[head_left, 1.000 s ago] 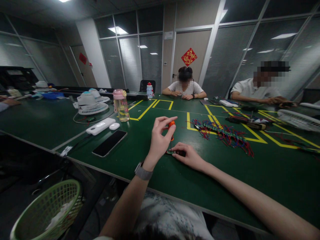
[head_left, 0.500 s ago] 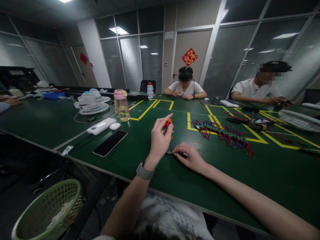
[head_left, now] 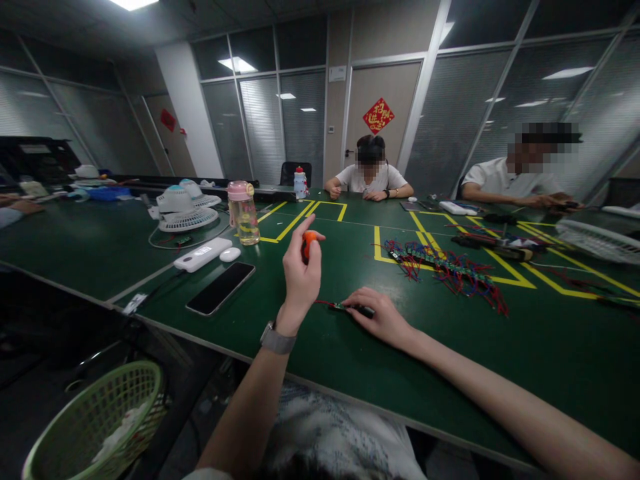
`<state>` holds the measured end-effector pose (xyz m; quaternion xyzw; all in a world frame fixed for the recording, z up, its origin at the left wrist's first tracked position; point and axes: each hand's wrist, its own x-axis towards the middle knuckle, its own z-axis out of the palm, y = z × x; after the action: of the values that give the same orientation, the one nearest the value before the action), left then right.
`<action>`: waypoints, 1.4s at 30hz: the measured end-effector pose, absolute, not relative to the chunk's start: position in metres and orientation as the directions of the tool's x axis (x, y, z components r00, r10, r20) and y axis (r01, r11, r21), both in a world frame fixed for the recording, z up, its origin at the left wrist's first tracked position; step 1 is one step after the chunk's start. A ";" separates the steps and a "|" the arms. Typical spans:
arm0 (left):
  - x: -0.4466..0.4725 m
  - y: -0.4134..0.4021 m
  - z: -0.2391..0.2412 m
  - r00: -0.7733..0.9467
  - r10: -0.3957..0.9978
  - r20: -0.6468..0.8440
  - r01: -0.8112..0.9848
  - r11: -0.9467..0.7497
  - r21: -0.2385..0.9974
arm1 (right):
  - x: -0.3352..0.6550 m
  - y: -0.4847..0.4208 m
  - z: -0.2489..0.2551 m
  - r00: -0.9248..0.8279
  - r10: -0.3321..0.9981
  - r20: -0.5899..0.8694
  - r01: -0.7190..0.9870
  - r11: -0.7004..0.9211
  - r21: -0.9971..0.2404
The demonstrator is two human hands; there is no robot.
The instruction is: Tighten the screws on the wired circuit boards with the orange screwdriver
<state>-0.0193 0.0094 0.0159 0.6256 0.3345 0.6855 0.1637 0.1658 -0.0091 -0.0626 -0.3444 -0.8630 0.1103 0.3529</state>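
My left hand (head_left: 303, 270), with a watch on its wrist, is raised over the table. Its fingers are closed around a screwdriver (head_left: 311, 237) whose orange and black handle shows between thumb and fingers; the shaft is hidden now. Lower and to the right, my right hand (head_left: 375, 312) rests on the green table (head_left: 280, 293). Its fingertips hold a small green circuit board (head_left: 338, 306) down on the surface, and a red wire (head_left: 323, 302) runs out leftward from it. Under the right palm lies a dark piece (head_left: 367, 311), mostly covered.
A phone (head_left: 221, 288), a white power bank (head_left: 203, 255), an earbud case (head_left: 230, 255) and a pink-lidded bottle (head_left: 244, 213) stand left. Wired circuit boards (head_left: 440, 261) lie right. White fans (head_left: 187, 210) sit farther left. Two people work across the table. A green basket (head_left: 95, 420) is below.
My left hand has moved left with the screwdriver, away from the circuit board. The board and its red wire show more plainly; my right hand stays nearly in place.
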 end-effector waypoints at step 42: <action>-0.050 0.001 -0.007 0.033 0.553 0.833 0.630 -0.658 0.412 | 0.149 -0.013 -0.057 -0.158 0.966 0.206 0.258 0.241 -0.935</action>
<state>-0.0504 0.0007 -0.0066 0.7180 0.4119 0.5601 -0.0347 0.1488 -0.0129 -0.0575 -0.4711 -0.6494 0.3966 0.4461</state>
